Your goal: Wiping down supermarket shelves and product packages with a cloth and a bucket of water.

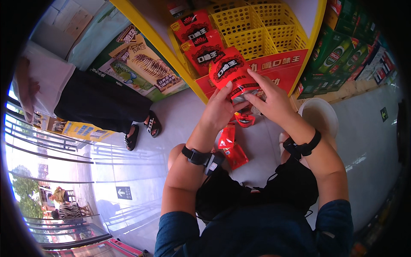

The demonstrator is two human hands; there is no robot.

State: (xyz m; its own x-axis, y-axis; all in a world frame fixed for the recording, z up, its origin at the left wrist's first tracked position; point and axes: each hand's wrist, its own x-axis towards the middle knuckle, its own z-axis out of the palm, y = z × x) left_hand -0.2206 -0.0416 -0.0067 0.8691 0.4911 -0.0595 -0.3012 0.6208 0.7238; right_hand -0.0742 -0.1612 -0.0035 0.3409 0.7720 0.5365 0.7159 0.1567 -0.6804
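My left hand (221, 107) and my right hand (268, 94) hold a red printed snack packet (229, 69) between them, in front of the yellow rack. My left thumb presses on its face, and my right fingers hold its right edge. Other red packets (205, 53) stand in the left column of a yellow perforated plastic basket rack (239, 21). Below my hands, another red packet with a picture of lips (244, 119) shows in part. Two red packets (236, 155) lie on the floor between my feet.
A yellow-edged shelf frame (157, 48) surrounds the rack. Green beer cartons (337, 61) are stacked at the right, with a white bucket (321, 112) near my right knee. At the left a person in black trousers (99, 96) stands by a large printed carton (141, 64).
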